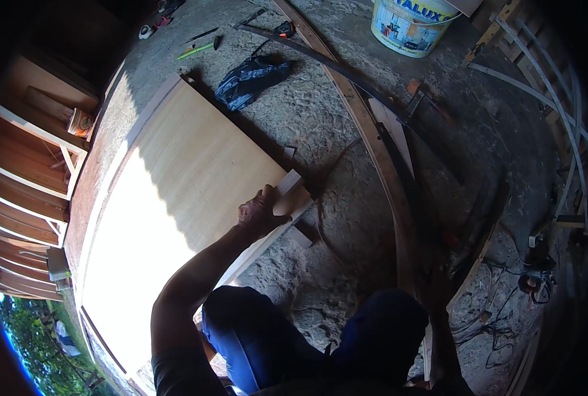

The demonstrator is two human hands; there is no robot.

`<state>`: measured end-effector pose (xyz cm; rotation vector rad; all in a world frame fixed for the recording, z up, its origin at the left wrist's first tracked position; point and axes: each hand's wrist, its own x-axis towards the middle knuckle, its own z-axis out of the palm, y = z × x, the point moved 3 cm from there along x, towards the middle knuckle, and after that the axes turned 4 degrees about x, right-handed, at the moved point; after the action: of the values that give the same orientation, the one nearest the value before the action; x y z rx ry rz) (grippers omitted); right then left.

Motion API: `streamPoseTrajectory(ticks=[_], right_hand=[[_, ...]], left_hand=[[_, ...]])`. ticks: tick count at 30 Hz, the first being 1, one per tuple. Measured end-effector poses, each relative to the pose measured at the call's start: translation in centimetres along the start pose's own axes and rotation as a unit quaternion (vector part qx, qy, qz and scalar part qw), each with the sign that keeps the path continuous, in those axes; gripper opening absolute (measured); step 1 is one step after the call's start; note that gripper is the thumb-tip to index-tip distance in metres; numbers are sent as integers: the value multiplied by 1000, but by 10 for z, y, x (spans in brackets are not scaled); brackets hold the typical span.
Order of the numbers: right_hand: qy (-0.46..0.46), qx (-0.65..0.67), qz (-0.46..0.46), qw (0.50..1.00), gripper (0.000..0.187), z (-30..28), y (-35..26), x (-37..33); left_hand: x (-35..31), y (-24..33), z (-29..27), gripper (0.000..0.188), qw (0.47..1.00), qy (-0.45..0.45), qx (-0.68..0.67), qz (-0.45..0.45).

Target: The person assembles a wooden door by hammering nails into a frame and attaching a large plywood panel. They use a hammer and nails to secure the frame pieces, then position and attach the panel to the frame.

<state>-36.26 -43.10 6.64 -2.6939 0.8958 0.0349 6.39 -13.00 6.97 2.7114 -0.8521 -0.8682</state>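
Observation:
A large pale wooden panel (221,155) lies on the floor to my left, part of it in bright sunlight. At its near right corner rests a small light wood block (289,182). My left hand (261,214) presses on this corner, its fingers curled against the block's end and the thumb toward the panel's edge. On my right, my right hand (433,282) is low in deep shadow beside a long wooden board (373,142). Its fingers are too dark to make out, and whether it holds anything is hidden. A dark, blurred long shape (482,234) lies next to it.
A black plastic bag (251,80), a green-handled tool (199,51) and a tape measure (284,29) lie ahead. A long dark bar clamp (346,71) crosses the board. Farther off stands a white bucket (409,26); cables (498,330) tangle at right. Wooden frames (27,175) line the left.

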Motion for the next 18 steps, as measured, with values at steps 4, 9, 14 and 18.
streamPoseTrajectory(ticks=[4, 9, 14, 18], right_hand=[[88, -84, -62, 991, 60, 40, 44, -13], [45, -27, -47, 998, 50, 57, 83, -30], [15, 277, -57, 959, 46, -13, 16, -22], [104, 236, -157, 953, 49, -45, -14, -24]], left_hand=[[2, -5, 10, 78, 999, 2, 37, 22], [-1, 4, -7, 80, 995, -43, 88, -31], [10, -9, -9, 77, 996, 65, 40, -37], [32, 30, -12, 71, 994, 92, 48, -31]])
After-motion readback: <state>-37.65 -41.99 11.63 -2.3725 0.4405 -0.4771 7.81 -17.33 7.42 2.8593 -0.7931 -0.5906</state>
